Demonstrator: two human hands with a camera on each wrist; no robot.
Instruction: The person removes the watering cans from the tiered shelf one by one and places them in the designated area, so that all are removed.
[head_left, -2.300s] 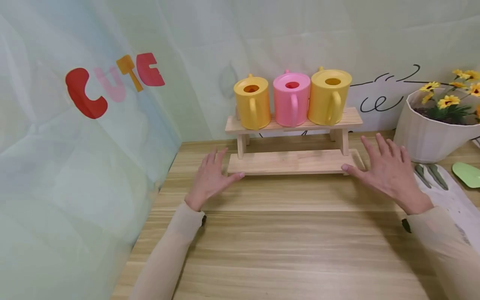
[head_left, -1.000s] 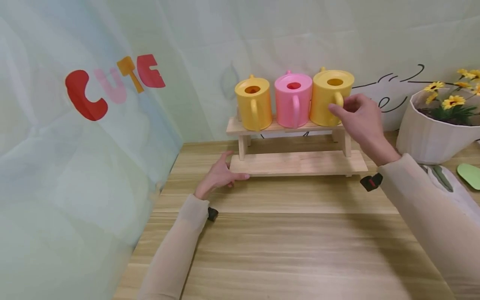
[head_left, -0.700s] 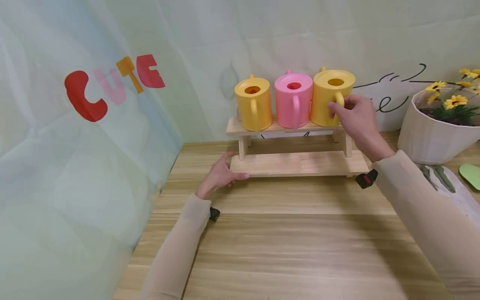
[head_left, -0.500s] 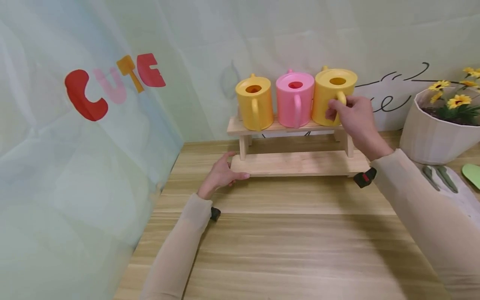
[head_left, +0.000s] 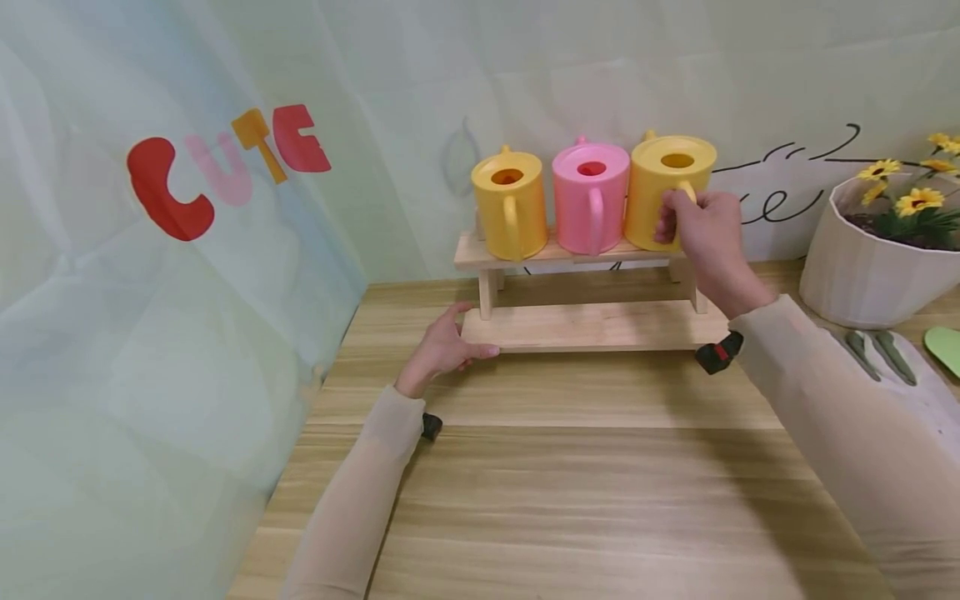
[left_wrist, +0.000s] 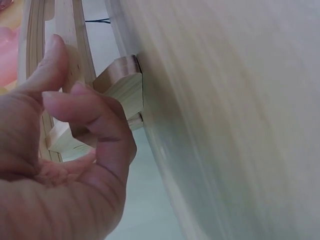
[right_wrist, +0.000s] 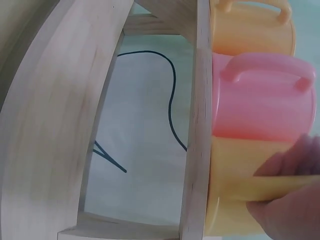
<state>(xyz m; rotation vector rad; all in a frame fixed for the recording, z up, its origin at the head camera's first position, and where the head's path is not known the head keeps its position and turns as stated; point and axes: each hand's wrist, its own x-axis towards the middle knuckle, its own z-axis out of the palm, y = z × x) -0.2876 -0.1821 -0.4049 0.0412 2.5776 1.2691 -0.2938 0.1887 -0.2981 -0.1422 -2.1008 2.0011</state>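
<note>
Two yellow watering cans and a pink one stand in a row on the upper step of a wooden stand [head_left: 585,327], handles facing front. My right hand [head_left: 708,233] grips the handle of the right yellow watering can [head_left: 647,204]; in the right wrist view, fingers and thumb lie on either side of that handle, and the can's base sits on the step. The pink watering can [head_left: 588,208] is beside it, then the left yellow watering can [head_left: 508,217]. At the stand's left end, my left hand [head_left: 441,346] holds the lower board, thumb along its front edge, fingers curled underneath.
A white pot [head_left: 862,258] with yellow flowers stands right of the stand. Before it lie a white cloth or glove with green leaf shapes [head_left: 892,358] and a light-green piece [head_left: 945,346]. Fabric wall [head_left: 420,108] rises close behind and left.
My right hand has risen from the lower board's right end to the right yellow watering can's handle and tightened on it. My left hand has taken hold of the board's left end.
</note>
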